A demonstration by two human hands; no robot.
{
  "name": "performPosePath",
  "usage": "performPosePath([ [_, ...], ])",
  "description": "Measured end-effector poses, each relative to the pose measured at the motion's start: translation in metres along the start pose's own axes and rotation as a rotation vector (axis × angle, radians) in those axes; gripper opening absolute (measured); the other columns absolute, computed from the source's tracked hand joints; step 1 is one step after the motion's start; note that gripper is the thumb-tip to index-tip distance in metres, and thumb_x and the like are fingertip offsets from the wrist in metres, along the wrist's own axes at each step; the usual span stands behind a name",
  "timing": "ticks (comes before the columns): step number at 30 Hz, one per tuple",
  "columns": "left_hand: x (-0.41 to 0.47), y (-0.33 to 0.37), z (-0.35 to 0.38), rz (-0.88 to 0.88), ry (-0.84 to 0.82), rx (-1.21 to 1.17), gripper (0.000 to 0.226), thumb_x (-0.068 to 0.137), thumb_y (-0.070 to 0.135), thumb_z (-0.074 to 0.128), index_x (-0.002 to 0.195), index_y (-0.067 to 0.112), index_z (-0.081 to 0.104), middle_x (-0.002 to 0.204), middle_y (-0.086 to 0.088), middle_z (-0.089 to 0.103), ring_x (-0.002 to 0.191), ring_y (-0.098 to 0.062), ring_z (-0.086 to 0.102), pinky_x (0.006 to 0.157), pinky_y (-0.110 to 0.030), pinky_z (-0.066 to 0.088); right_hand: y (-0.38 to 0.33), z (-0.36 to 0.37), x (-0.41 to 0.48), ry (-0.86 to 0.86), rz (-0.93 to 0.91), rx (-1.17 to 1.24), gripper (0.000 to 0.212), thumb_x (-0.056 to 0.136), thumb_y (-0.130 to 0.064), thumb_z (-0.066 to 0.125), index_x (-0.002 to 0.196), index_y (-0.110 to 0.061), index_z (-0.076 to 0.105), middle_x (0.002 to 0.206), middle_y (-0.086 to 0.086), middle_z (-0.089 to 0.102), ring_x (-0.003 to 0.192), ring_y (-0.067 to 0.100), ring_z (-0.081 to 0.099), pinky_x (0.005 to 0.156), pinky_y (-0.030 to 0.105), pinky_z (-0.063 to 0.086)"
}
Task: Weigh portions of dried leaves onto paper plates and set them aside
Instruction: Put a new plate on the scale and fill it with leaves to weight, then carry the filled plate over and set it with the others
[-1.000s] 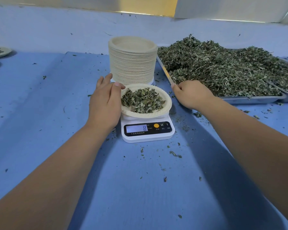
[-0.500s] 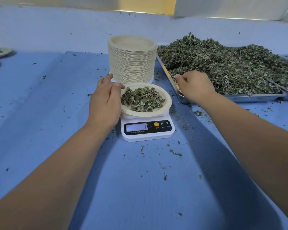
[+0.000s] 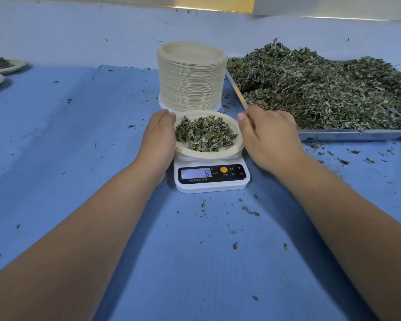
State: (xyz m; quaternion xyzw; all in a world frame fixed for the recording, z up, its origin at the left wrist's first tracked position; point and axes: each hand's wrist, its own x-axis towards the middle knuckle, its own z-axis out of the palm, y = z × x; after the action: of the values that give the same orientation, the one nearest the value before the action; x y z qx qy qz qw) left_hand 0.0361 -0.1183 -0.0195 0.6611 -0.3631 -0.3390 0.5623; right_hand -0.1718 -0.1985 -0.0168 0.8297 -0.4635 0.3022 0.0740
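Plainly the paper plate [image 3: 207,156] is thin and light and will bend and spill its loose dried leaves [image 3: 204,134], so lift it level by opposite rims. It sits on the scale [image 3: 212,184] on the tabletop [image 3: 195,251]. The left hand [image 3: 159,137] lies straight-fingered against the left rim. The right hand [image 3: 269,137] hovers beside the right rim, its fingers curled under; whether they hold leaves I cannot tell.

Bench [image 3: 79,158]: blue, before me.
Centre: scale [image 3: 218,186], plate stack [image 3: 191,82] behind it.
Right: leaf tray [image 3: 357,135].
Far left: two filled plates [image 3: 17,67].
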Motion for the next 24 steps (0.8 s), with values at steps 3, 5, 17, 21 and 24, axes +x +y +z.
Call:
performPosePath([
  [3, -0.001, 0.004, 0.002, -0.061, -0.024, -0.102, 0.058, 0.085, 0.046, 0.041, 0.131, 0.019, 0.063, 0.137, -0.005, 0.064, 0.13, -0.03, 0.058, 0.113, -0.056, 0.042, -0.015, -0.004, -0.004, -0.093, 0.053, 0.104, 0.037, 0.108, -0.042, 0.027, 0.103, -0.02, 0.056, 0.071, -0.006, 0.06, 0.081, 0.023, 0.059, 0.121, 0.049, 0.018],
  [5, 0.0, 0.003, 0.001, -0.115, 0.026, -0.216, 0.029, 0.091, 0.034, 0.044, 0.094, 0.021, 0.07, 0.104, -0.002, 0.072, 0.102, -0.029, 0.07, 0.098, -0.048, 0.053, -0.026, -0.009, -0.005, -0.15, 0.106, 0.239, 0.033, 0.108, -0.043, 0.028, 0.099, -0.023, 0.052, 0.069, -0.003, 0.061, 0.081, 0.025, 0.061, 0.123, 0.05, 0.014],
  [17, -0.009, 0.006, -0.173, -0.116, 0.496, -0.468, 0.025, 0.1, 0.01, 0.046, 0.101, 0.015, 0.071, 0.088, -0.005, 0.074, 0.07, -0.019, 0.073, 0.078, -0.042, 0.062, -0.174, -0.006, 0.024, -0.56, -0.336, 0.529, 0.036, 0.079, -0.069, 0.067, 0.096, -0.039, 0.058, 0.098, -0.013, 0.064, 0.074, -0.008, 0.055, 0.064, 0.024, 0.041],
  [21, -0.026, -0.013, -0.252, -0.154, 0.671, -0.427, 0.027, 0.099, 0.014, 0.046, 0.097, 0.02, 0.072, 0.095, -0.007, 0.075, 0.076, -0.023, 0.075, 0.083, -0.046, 0.062, -0.252, 0.031, 0.025, -0.584, -0.435, 0.562, 0.04, 0.074, -0.07, 0.071, 0.096, -0.038, 0.06, 0.104, -0.015, 0.066, 0.082, -0.002, 0.056, 0.077, 0.031, 0.049],
  [24, -0.04, -0.029, -0.309, -0.195, 0.787, -0.342, 0.026, 0.096, 0.017, 0.046, 0.096, 0.021, 0.072, 0.105, -0.012, 0.074, 0.09, -0.034, 0.073, 0.091, -0.049, 0.059, -0.31, 0.06, 0.025, -0.633, -0.488, 0.624, 0.042, 0.072, -0.072, 0.07, 0.093, -0.036, 0.06, 0.097, -0.018, 0.064, 0.085, -0.006, 0.054, 0.071, 0.027, 0.044],
])
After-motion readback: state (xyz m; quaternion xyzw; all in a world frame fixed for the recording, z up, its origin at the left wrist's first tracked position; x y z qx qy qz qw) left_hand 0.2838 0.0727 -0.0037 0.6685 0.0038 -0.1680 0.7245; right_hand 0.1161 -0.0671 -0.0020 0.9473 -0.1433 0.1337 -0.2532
